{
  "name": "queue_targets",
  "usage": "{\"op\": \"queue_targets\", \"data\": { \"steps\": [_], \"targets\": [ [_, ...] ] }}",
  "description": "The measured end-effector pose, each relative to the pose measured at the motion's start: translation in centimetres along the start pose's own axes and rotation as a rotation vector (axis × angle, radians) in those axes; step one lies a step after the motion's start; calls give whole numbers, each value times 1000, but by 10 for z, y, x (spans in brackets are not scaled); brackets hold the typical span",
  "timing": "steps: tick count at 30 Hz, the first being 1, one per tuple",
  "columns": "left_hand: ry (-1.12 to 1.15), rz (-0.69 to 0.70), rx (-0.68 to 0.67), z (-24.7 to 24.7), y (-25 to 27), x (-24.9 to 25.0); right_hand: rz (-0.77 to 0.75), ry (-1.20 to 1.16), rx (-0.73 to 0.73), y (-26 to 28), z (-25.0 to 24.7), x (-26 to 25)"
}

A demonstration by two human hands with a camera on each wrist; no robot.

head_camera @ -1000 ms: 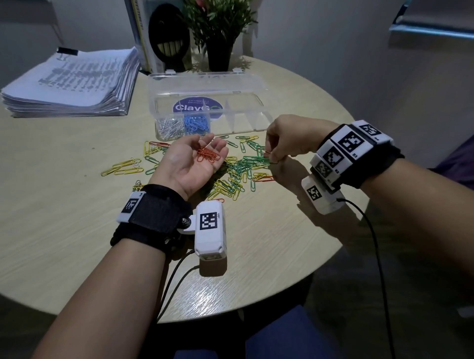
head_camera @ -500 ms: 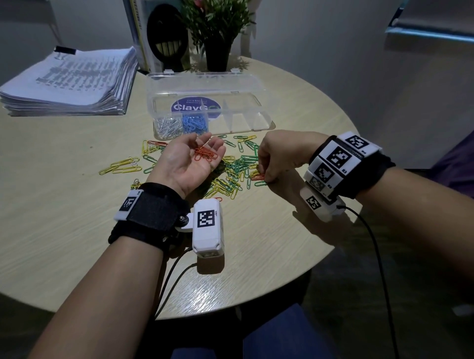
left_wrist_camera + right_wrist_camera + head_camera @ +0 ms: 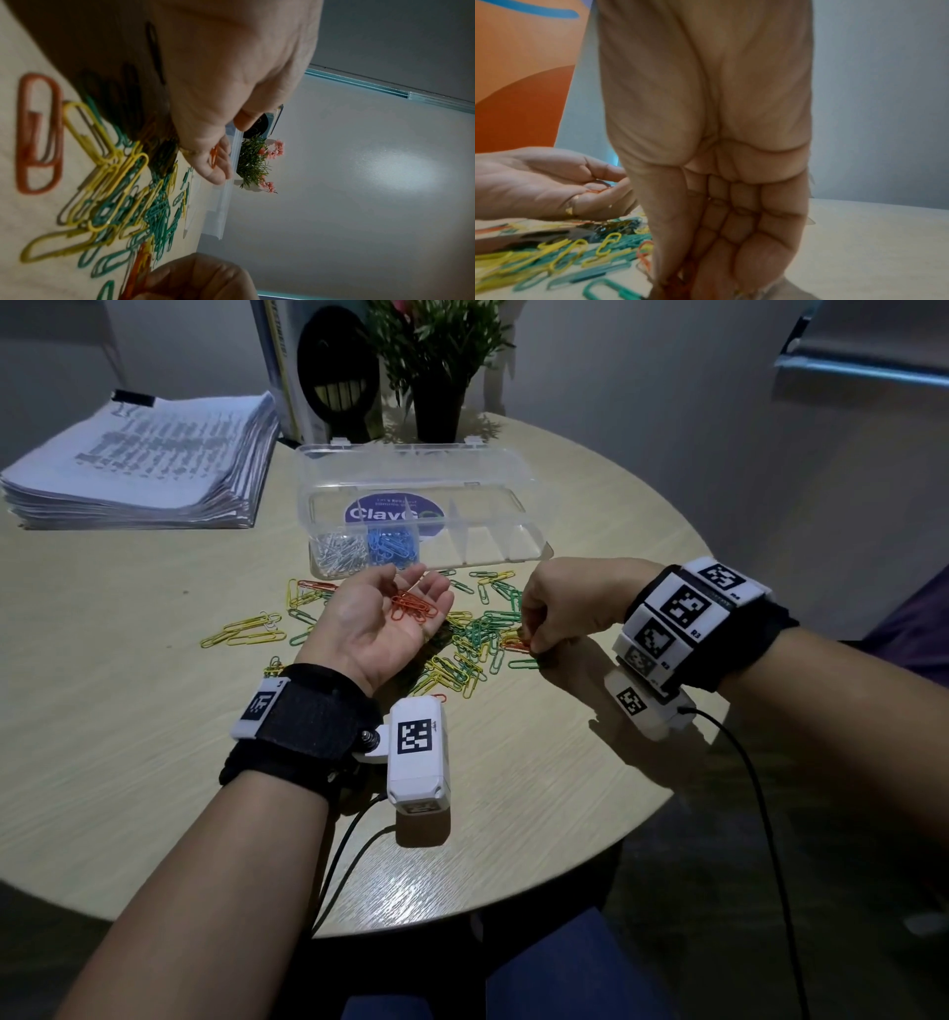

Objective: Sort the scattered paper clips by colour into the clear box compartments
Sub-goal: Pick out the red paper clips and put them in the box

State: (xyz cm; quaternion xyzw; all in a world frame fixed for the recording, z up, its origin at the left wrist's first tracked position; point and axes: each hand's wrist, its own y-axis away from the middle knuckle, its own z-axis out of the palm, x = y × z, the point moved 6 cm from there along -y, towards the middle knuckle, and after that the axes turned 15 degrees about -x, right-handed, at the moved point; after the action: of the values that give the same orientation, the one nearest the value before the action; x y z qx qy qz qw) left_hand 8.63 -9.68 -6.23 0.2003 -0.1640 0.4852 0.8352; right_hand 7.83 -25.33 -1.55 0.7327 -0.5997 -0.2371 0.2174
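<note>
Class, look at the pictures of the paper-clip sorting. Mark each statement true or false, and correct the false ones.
1. The left hand lies palm up with orange clips in it. True.
2. The box holds green clips. False: it holds silver clips and blue clips.
3. The right hand pinches an orange clip at the pile. True.
4. The paper stack lies inside the box. False: it lies on the table, apart from the box.

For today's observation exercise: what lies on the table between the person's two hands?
In the head view, a heap of green and yellow paper clips lies between the left hand and right hand.
</note>
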Motion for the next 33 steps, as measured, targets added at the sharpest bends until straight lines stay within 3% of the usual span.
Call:
{"op": "queue_targets", "data": {
  "steps": [15,26,33],
  "targets": [
    [-5,8,2,1,1,0,-12,22,75,-2,1,-10],
    [-40,0,16,-2,-2,2,-40,-115,8,-1,1,-5],
    [-67,-21,10,2,-1,-2,-266,-399,156,1,-36,-40]
  ]
}}
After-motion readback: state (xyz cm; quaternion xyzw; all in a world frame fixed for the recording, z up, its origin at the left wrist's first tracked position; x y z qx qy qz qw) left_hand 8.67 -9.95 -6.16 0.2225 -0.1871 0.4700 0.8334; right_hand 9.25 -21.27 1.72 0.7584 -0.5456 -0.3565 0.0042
